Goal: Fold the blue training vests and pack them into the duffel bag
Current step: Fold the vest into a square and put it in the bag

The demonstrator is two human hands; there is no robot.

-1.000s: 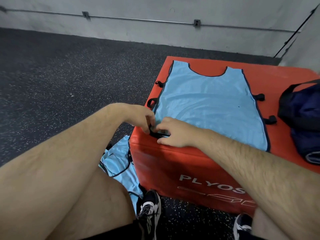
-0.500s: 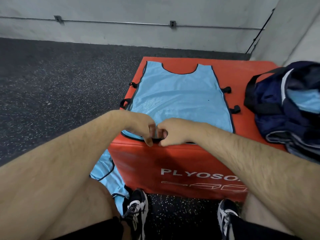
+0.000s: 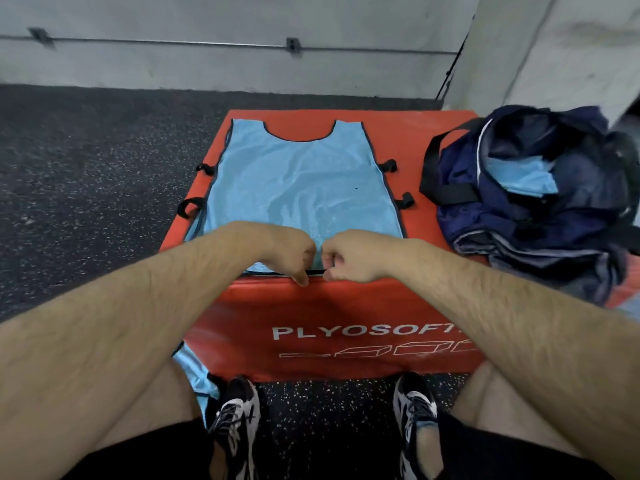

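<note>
Left hand (image 3: 291, 252) and right hand (image 3: 349, 256) sit side by side, almost touching, each pinching the near hem of the blue vest (image 3: 301, 181), which lies flat on the plyo box (image 3: 346, 306), hem at its near edge. The fold seems just starting: the hem probably needs lifting evenly toward the neckline. The duffel bag (image 3: 519, 216) gapes open at the right edge

Light is moderate, even and diffuse, and shadows are soft. A mild sheen streaks the red box front (image 3: 228, 323). Wide-angle distortion bows the wall rail (image 3: 173, 44) near the edges. The duffel bag (image 3: 519, 216) at the right edge is motion-smeared. The forearms (image 3: 121, 323) near the lens are slightly soft.
</note>
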